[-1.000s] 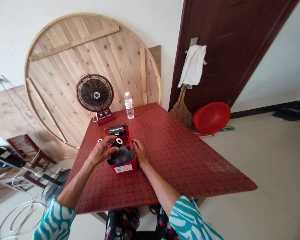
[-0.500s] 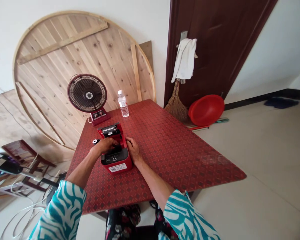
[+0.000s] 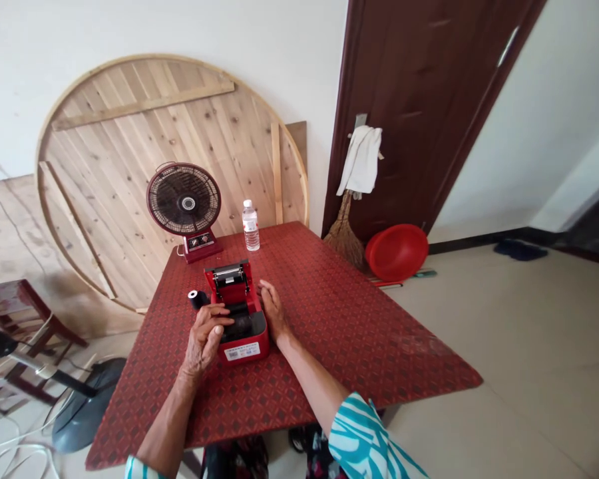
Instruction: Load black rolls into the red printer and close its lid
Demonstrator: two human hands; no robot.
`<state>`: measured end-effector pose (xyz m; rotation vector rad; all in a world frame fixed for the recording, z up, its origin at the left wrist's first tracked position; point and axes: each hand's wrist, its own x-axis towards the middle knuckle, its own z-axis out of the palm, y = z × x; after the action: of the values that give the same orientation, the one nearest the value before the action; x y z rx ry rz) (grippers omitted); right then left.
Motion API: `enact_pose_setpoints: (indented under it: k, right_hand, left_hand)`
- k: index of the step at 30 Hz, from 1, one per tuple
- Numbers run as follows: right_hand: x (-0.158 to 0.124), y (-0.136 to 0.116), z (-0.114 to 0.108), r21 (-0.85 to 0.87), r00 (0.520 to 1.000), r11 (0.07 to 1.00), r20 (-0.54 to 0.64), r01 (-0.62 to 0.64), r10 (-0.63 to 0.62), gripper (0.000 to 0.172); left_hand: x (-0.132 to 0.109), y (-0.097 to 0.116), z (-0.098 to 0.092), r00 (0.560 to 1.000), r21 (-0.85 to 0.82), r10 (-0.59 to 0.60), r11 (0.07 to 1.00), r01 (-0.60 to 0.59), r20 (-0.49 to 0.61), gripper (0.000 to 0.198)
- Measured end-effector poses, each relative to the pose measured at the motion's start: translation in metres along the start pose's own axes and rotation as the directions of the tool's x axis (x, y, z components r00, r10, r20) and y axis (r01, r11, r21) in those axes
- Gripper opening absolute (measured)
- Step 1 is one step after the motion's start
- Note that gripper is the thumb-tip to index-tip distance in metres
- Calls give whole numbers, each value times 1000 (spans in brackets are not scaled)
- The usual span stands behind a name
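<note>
A red and black printer (image 3: 243, 350) stands on the table with its lid (image 3: 229, 274) raised, its inside showing a dark compartment. My left hand (image 3: 204, 336) is at the printer's left edge, fingers stretched loosely over the opening and nothing visible in them. Along the right side of the printer lies my right hand (image 3: 274, 309), its fingers extended against or close to the red wall; it grips nothing. A small black roll with a white core (image 3: 196, 298) rests on the table just left of the printer, behind my left hand.
Behind the printer stand a dark red fan (image 3: 186, 203) and a water bottle (image 3: 250, 226). The patterned red table (image 3: 369, 346) has a pointed right corner. A large round wooden board (image 3: 130, 146) leans on the wall. A red basin (image 3: 399, 253) and broom (image 3: 347, 233) are by the door.
My left hand has drawn back from inside the printer to its left edge, with the fingers now in sight. The right hand stays by the right side. The camera view has tilted upward.
</note>
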<state>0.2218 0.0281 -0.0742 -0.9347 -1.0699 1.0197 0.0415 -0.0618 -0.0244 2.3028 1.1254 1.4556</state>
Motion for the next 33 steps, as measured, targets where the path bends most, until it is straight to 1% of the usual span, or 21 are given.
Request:
enact_pose_setpoints:
  k: [3, 5, 7, 9, 12, 14, 17, 20, 23, 30, 33]
  right_hand:
    - [21, -25, 12, 25, 996, 996, 35, 82, -83, 50]
    - [34, -44, 20, 10, 988, 993, 99, 120, -121, 49]
    - [38, -57, 22, -36, 979, 987, 134, 157, -151, 45]
    - [31, -61, 17, -81, 972, 979, 159, 185, -171, 43]
    - [7, -53, 3, -107, 952, 951, 133, 291, -277, 45]
    - [-10, -44, -6, -124, 953, 949, 122, 290, -276, 44]
    - [-26, -34, -10, -121, 963, 958, 112, 259, -247, 42]
    - [-30, -32, -9, -107, 964, 961, 107, 254, -243, 42]
    - [-28, -32, -9, -104, 963, 960, 104, 259, -248, 41]
    - [-29, -28, -11, -110, 958, 957, 127, 270, -256, 39]
    - [-31, -28, -11, -101, 967, 966, 121, 239, -226, 38]
  left_hand:
    - [-1, -1, -1, 993, 155, 112, 982, -106, -31, 47]
    - [-1, 1, -3, 986, 232, 161, 962, -144, -53, 48]
    - [-2, 2, -3, 980, 281, 188, 946, -162, -67, 50]
    - [-3, 1, -2, 976, 315, 206, 933, -174, -72, 50]
    - [-5, 0, -2, 970, 339, 229, 922, -189, -81, 47]
    - [-6, -2, -1, 969, 333, 222, 926, -176, -105, 45]
    - [-7, -4, -1, 981, 321, 145, 942, -97, -129, 54]
    - [-8, -5, -1, 992, 314, 66, 949, -29, -106, 61]
    - [-10, -6, 1, 993, 311, 24, 950, 12, -111, 62]
    - [-12, -9, 5, 991, 300, 26, 954, 14, -130, 59]
    - [-15, -9, 3, 986, 254, -20, 965, 61, -163, 62]
